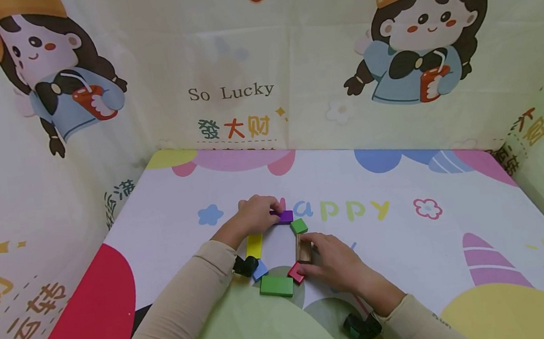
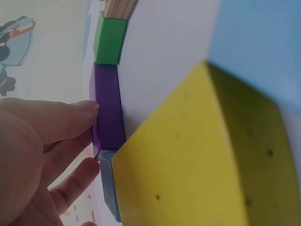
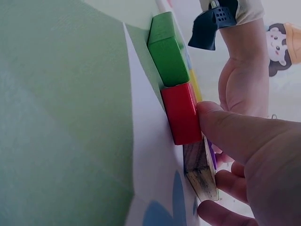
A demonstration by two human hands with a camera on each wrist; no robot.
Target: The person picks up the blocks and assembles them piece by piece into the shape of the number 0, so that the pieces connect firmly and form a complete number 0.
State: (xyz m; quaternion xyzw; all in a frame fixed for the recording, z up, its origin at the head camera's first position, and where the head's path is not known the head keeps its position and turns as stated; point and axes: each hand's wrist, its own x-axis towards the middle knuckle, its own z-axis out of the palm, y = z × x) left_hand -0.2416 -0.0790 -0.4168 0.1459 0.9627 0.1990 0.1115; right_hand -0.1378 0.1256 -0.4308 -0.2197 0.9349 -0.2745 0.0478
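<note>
Small colored blocks stand end to end in a ring on the table mat. My left hand (image 1: pixel 258 214) is at its far side, thumb tip touching the outer side of the purple block (image 2: pixel 109 106), other fingers extended beside it. On the right side, my right hand (image 1: pixel 335 260) touches the red block (image 3: pixel 180 114) with its thumb. Its fingers reach along the outer side of the bare wood block (image 3: pixel 201 176). A small green block (image 1: pixel 299 226) sits between the purple and wood blocks. A longer green block (image 1: pixel 276 286) closes the near side, its end against the red one.
The yellow block (image 1: pixel 254 246) and a light blue block (image 1: pixel 259 270) form the ring's left side, close under my left wrist. A grey-blue block (image 2: pixel 109 186) adjoins the purple one. Printed cloth walls (image 1: pixel 314 97) surround the mat (image 1: pixel 388 257).
</note>
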